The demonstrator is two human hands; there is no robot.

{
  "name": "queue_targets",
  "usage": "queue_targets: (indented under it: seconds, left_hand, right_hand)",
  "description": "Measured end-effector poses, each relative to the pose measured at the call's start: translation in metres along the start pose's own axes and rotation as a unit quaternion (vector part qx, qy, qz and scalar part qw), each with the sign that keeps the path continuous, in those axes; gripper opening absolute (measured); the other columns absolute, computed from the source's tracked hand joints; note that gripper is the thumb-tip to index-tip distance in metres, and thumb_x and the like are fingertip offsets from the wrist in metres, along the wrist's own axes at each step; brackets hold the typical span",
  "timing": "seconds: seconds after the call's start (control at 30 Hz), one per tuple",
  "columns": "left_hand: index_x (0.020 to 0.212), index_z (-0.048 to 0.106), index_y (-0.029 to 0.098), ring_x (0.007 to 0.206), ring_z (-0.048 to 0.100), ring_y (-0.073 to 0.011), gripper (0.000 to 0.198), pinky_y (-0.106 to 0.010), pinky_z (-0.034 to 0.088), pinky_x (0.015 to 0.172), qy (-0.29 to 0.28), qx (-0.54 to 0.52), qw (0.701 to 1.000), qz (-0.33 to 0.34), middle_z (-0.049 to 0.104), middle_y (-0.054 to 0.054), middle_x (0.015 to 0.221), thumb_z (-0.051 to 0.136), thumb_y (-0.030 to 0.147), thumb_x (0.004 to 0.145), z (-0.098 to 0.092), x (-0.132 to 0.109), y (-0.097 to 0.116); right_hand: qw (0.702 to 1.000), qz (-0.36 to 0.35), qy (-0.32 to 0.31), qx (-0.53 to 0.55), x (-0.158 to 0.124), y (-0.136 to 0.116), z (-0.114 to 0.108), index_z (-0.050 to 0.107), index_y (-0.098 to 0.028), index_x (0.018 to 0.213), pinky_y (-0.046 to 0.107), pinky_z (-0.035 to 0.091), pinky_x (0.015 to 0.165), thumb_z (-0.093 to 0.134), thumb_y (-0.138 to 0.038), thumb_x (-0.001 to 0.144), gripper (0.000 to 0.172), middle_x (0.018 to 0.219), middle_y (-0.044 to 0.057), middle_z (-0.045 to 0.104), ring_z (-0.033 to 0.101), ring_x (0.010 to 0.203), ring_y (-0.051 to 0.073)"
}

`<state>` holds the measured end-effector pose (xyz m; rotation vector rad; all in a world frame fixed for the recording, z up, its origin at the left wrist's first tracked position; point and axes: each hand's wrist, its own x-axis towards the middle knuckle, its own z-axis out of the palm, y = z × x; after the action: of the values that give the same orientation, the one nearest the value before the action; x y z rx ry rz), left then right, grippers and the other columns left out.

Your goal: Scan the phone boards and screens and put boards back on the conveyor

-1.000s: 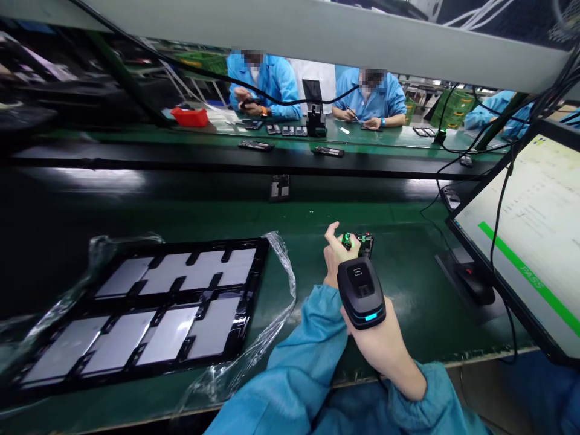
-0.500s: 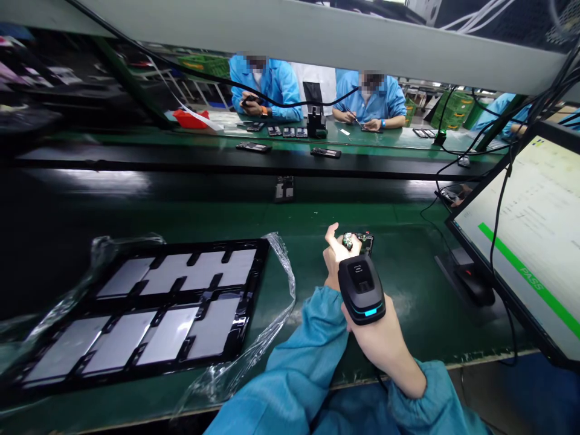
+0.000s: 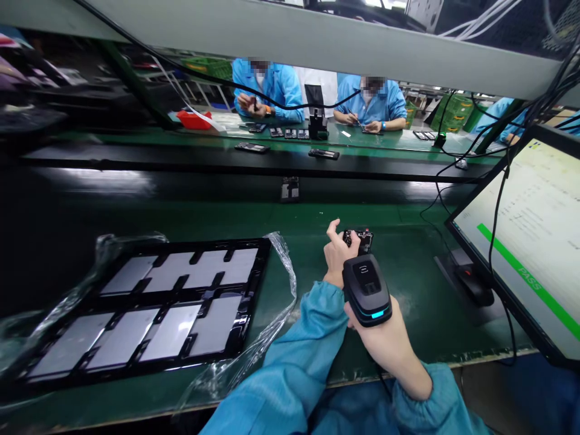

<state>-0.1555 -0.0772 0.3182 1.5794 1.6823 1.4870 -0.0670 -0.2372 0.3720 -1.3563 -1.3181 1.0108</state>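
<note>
My right hand (image 3: 385, 338) is wrapped round a black barcode scanner (image 3: 366, 284) with a lit blue strip on its back. The scanner points away from me, over the wrist side of my left hand (image 3: 338, 254). At the middle of the bench, my left hand holds an opened phone (image 3: 365, 240) by its left end, thumb on top and one finger raised. Small components show on the phone's uncovered board. Part of the phone is hidden behind the thumb and fingers.
A black tray (image 3: 258, 284) of flat grey panels lies left, with clear plastic wrap (image 3: 290, 284) round it. At right stand a monitor (image 3: 521, 241) reading PASS and a mouse (image 3: 473, 284). Another phone (image 3: 290, 189) lies ahead. Co-workers (image 3: 267, 84) sit across; a shelf beam (image 3: 290, 36) crosses above.
The bright light on my left hand and the phone is gone. The scanner has shifted slightly right in view. A co-worker opposite has changed hand position.
</note>
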Motion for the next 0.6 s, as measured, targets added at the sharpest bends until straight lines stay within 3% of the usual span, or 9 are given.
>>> queue_targets:
  seconds: [0.07,0.13,0.2,0.23,0.33,0.43,0.53,0.6]
  left_hand:
    - [0.147,0.026,0.017,0.09,0.07,-0.0243,0.068,-0.036,0.049,0.085,-0.088,-0.085,0.992,0.009,0.073,-0.008,0.097,0.057,0.039,0.091,-0.003,-0.001,-0.011]
    - [0.154,0.013,0.018,0.097,0.069,-0.022,0.092,-0.035,0.05,0.089,-0.204,-0.177,0.963,0.015,0.069,-0.011,0.112,0.069,0.035,0.083,-0.004,-0.005,-0.026]
    - [0.157,0.0,0.02,0.098,0.068,-0.0209,0.115,-0.034,0.05,0.091,-0.284,-0.228,0.931,0.009,0.063,-0.013,0.124,0.078,0.028,0.073,-0.002,-0.01,-0.04]
    - [0.158,-0.002,0.02,0.098,0.068,-0.021,0.12,-0.035,0.051,0.091,-0.299,-0.232,0.926,0.002,0.062,-0.014,0.125,0.08,0.026,0.07,0.0,-0.012,-0.045]
    - [0.157,0.014,0.019,0.103,0.067,-0.0236,0.109,-0.036,0.049,0.094,-0.262,-0.188,0.946,-0.014,0.065,-0.013,0.122,0.08,0.026,0.071,0.008,-0.02,-0.048]
    - [0.145,0.038,0.019,0.101,0.068,-0.0256,0.078,-0.035,0.051,0.09,-0.207,-0.126,0.97,-0.035,0.069,-0.011,0.111,0.075,0.034,0.079,0.021,-0.03,-0.038]
    - [0.132,0.05,0.02,0.095,0.068,-0.0264,0.053,-0.036,0.052,0.084,-0.186,-0.04,0.981,-0.026,0.07,-0.011,0.101,0.065,0.044,0.087,0.039,-0.031,-0.028]
    - [0.118,0.059,0.021,0.099,0.067,-0.0255,0.034,-0.036,0.052,0.087,-0.177,0.027,0.984,0.025,0.068,-0.011,0.104,0.058,0.04,0.091,0.037,-0.021,-0.029]
  right_hand:
    - [0.998,0.037,0.037,-0.021,0.013,0.015,-0.012,0.072,-0.016,0.085,0.04,0.058,0.076,0.081,-0.038,0.068,0.029,0.083,0.009,0.078,0.071,0.08,0.028]
    - [0.996,0.071,0.06,-0.007,0.032,0.036,-0.024,0.074,-0.016,0.093,0.045,0.057,0.087,0.083,-0.04,0.066,0.037,0.091,0.01,0.078,0.071,0.09,0.029]
    - [0.991,0.108,0.044,0.072,0.047,0.058,-0.035,0.075,-0.017,0.101,0.048,0.056,0.094,0.085,-0.04,0.064,0.045,0.102,0.01,0.078,0.07,0.103,0.031]
    - [0.984,0.127,0.027,0.122,0.051,0.067,-0.04,0.074,-0.019,0.104,0.049,0.056,0.096,0.087,-0.04,0.062,0.049,0.107,0.009,0.077,0.069,0.108,0.031]
    - [0.965,0.166,-0.016,0.204,0.05,0.082,-0.054,0.074,-0.02,0.107,0.051,0.055,0.101,0.09,-0.04,0.061,0.053,0.114,0.009,0.075,0.066,0.116,0.032]
    - [0.977,0.159,-0.034,0.139,0.05,0.084,-0.077,0.076,-0.02,0.103,0.053,0.05,0.108,0.088,-0.041,0.065,0.045,0.113,0.011,0.076,0.068,0.115,0.033]
    - [0.984,0.122,-0.083,0.103,0.076,0.085,-0.089,0.078,-0.021,0.101,0.054,0.05,0.108,0.086,-0.04,0.07,0.038,0.111,0.013,0.077,0.07,0.111,0.035]
    - [0.977,0.109,-0.13,0.131,0.1,0.087,-0.082,0.078,-0.02,0.101,0.054,0.048,0.11,0.087,-0.038,0.07,0.037,0.111,0.013,0.077,0.069,0.112,0.035]
